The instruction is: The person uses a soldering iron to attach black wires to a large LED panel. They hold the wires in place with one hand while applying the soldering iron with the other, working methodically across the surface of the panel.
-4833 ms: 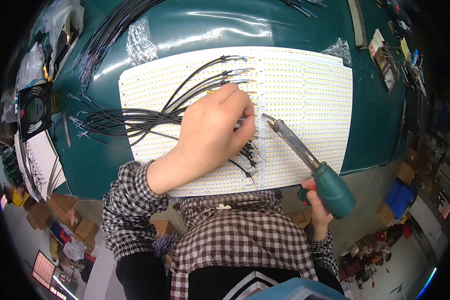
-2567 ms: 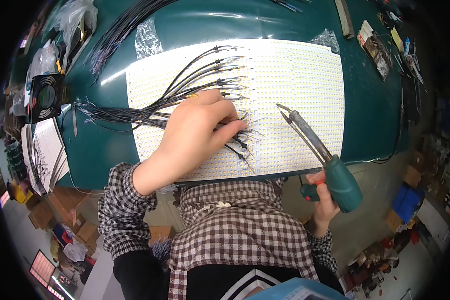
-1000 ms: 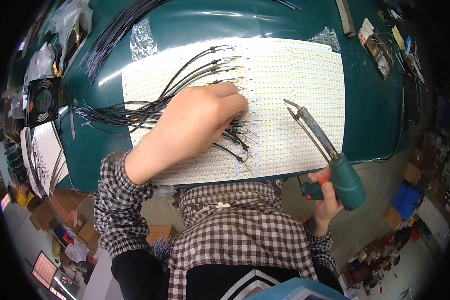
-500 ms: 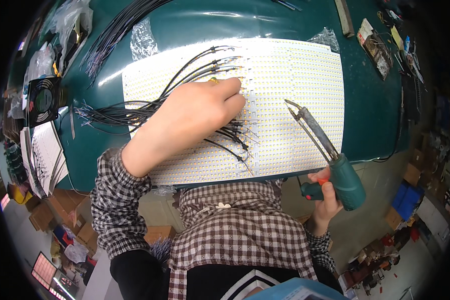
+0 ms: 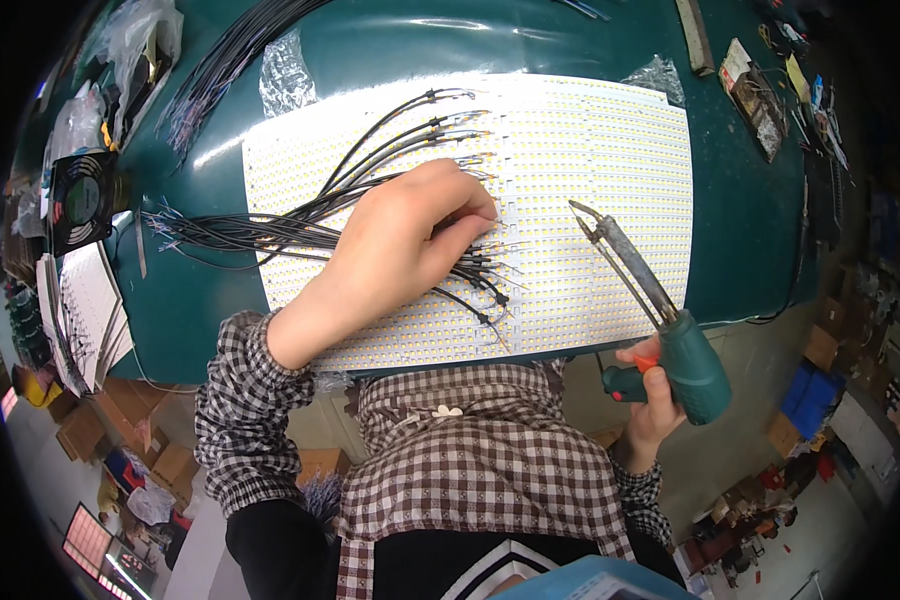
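White LED boards [image 5: 630,150] lie side by side as a wide sheet, dotted with rows of small yellowish chips. Across their left half runs a fan of black cables [image 5: 300,232], their thin bare ends lined up near the middle seam. Over these ends is my left hand [image 5: 400,225], thumb and forefinger pinched at the tip of one cable; the palm hides most of that cable. In my right hand [image 5: 655,405], at the front right, is a green soldering gun [image 5: 695,365] with an orange-red trigger. Its metal tip points up and left above the boards, touching nothing.
More black cables [image 5: 235,65] lie at the back left of the green table [image 5: 750,220]. A small black fan [image 5: 85,200] stands at the left, near stacked white boards [image 5: 90,315]. A worn, stained box [image 5: 753,95] sits at the far right.
My left hand has shifted a little toward me and to the right, its thumb and forefinger now at a nearer cable end. Farther cable ends show more. The soldering gun has hardly moved.
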Demonstrator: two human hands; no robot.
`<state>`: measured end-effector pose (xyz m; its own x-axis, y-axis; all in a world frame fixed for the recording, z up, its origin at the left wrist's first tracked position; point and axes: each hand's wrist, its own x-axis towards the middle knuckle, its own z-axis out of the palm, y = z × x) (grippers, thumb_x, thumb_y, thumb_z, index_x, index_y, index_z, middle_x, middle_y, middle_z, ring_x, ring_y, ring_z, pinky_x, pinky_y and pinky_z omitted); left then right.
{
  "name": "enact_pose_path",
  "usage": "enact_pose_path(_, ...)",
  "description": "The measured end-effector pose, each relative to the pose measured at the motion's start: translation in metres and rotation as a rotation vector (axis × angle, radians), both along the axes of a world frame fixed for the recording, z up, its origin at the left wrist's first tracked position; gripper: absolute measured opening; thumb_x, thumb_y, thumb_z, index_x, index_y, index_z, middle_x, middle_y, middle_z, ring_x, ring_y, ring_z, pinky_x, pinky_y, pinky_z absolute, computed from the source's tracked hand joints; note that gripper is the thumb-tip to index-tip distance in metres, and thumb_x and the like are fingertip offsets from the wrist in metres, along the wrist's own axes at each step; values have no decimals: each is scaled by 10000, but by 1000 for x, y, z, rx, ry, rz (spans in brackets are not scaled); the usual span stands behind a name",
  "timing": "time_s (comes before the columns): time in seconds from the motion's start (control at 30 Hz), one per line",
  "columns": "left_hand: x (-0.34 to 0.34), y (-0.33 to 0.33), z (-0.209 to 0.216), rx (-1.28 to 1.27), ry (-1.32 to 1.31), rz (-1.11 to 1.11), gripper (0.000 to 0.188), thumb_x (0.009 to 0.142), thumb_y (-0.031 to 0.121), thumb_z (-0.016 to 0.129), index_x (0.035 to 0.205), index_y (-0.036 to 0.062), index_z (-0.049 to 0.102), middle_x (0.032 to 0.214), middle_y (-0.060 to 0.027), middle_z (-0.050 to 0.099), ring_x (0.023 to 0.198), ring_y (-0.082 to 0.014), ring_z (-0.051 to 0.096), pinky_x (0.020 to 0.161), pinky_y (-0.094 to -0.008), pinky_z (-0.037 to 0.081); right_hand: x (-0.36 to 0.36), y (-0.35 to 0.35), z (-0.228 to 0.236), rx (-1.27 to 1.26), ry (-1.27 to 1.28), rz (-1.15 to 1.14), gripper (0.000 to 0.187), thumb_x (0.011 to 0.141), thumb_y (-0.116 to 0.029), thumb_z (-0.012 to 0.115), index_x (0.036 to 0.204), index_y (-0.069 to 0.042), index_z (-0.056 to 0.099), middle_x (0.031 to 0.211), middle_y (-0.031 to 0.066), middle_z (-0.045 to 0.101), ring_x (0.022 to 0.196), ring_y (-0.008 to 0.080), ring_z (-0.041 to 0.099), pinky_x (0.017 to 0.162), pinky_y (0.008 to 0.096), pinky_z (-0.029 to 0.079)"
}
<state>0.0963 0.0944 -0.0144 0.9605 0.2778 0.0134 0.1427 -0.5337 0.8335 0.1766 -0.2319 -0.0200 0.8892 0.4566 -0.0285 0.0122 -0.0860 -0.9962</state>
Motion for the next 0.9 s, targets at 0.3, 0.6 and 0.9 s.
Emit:
enact_pose_path(0.3, 7, -12, 2, 55, 74, 109, 81, 862, 88, 727, 891, 45, 664, 879, -115, 672, 756, -287, 700, 655, -402, 548, -5, 8, 15, -89, 75, 2, 464, 937, -251, 694, 1209, 120, 630, 974, 214, 726, 822, 276, 707, 774, 390, 601)
enact_pose_path(0.6, 8, -14, 0, 34, 71, 125, 72, 843, 86, 714, 864, 54, 653, 849, -115, 662, 727, -303, 680, 631, -422, 533, -3, -5, 8, -85, 81, 120, 535, 883, -166, 827, 1285, 96, 590, 1022, 167, 745, 923, 243, 745, 854, 382, 614)
enact_pose_path(0.9, 7, -16, -1, 24, 54, 133, 85, 825, 80, 719, 852, 58, 641, 829, -111, 652, 687, -304, 669, 602, -423, 524, -3, -1, 14, -246, 11, 143, 306, 805, -118, 884, 1044, 23, 757, 962, 106, 733, 839, 180, 708, 748, 308, 571)
